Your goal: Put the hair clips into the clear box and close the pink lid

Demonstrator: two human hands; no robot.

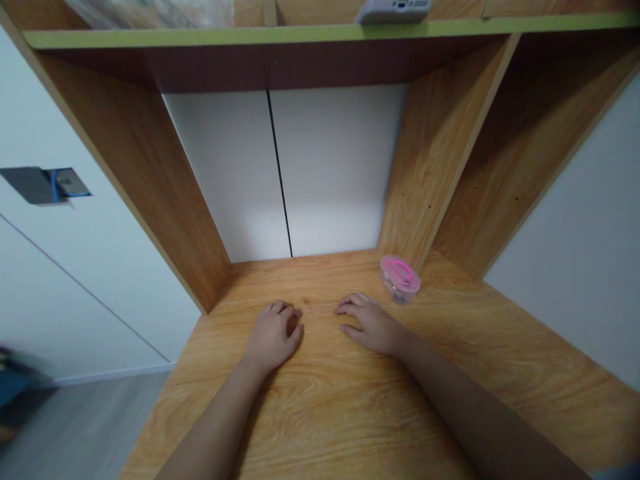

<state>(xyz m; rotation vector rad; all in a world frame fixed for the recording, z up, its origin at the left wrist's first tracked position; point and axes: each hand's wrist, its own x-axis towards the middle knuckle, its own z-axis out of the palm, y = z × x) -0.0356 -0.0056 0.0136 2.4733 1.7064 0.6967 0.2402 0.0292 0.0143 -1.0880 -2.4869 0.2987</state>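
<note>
Wooden desk unit [135,187] in a pale room, its shelf with a green edge [250,37] running across the top of the view. White wall [80,287] at left, grey floor [75,427] low in the corner, and a dark blurred shape [13,387] at the far edge, too smeared to name. Grey-and-blue fitting [45,185] on the wall, its kind unclear. Small white device [393,10] on the shelf, cut off by the frame. White back panel [335,167] behind the desk, split by a thin black seam [279,173]. Upright wooden divider [440,153] at right.

Below, a broad wooden worktop [320,427], with bare left forearm [215,427] and right forearm [475,413] reaching in from the near side. Left grip [273,337] and right grip [367,323] flat on the wood, palms down, fingers loosely released, nothing held, a narrow gap between them.

Round clear plastic container [397,290] on the worktop, just beside the foot of the divider, ahead of the right grip and to its right. Pink lid [400,272] on top. No long axis to the round shape. Right grip the nearer, close but not touching; left grip farther off.
</note>
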